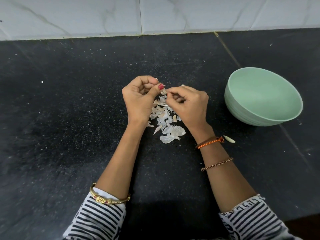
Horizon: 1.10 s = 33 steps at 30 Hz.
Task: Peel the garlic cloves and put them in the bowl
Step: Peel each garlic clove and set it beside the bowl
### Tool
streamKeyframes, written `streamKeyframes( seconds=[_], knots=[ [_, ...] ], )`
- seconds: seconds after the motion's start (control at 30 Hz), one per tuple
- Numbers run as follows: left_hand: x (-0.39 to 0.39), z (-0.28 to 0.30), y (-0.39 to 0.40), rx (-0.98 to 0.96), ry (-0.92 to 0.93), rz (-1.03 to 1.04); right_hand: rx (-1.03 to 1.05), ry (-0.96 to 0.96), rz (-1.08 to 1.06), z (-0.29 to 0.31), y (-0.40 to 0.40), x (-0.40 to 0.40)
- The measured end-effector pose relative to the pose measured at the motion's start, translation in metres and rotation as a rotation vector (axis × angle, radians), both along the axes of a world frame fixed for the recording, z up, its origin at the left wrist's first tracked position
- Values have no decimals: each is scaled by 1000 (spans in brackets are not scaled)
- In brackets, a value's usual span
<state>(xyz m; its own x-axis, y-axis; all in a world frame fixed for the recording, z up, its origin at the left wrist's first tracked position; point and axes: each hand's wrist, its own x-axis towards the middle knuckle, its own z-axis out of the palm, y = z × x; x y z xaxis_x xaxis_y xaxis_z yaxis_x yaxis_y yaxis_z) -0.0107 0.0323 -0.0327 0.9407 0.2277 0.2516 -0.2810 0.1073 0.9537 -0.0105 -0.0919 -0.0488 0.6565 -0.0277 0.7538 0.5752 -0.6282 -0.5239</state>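
Black speckled stone is filling the head view, a countertop [69,118] running up to a pale marbled tile wall [155,14]. Over its middle, the left hand [140,96] is curling its fingers and pinching a garlic clove [163,91] under a red-nailed thumb, while the right hand [188,103] is meeting it fingertip to fingertip, pinching the same clove at its papery skin. Directly beneath the hands, a heap of white garlic peels [166,123] is lying scattered on the stone. A single loose clove [229,139] is resting just beside the right wrist, near an orange braided bracelet [210,142]. To the right, well apart from the hands, a mint-green bowl [242,108] is sitting upright; what shows of its inside is bare. Striped sleeves [98,217] are covering both forearms.
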Motion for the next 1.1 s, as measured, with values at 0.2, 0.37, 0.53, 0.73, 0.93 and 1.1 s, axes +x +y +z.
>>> streamKeyframes(
  seconds=[0.2, 0.37, 0.53, 0.73, 0.93, 1.1],
  knots=[
    [0, -1, 0, 41, -20, -1, -166, -100, -46, -1, 1, 1],
    [0, -3, -1, 78, -15, -43, -11, 19, -26, 0, 1, 1],
    [1, -1, 1, 12, 4, -26, 118, 139, 106, 3, -3, 0],
    [1, -3, 2, 28, -3, -44, 57, 106, 88, -1, -1, 0],
    [2, -4, 4, 41, -6, -43, -22, 56, 41, -3, 0, 2],
    [2, -4, 4, 86, -18, -57, -64, -5, 9, -3, 0, 2]
  ],
)
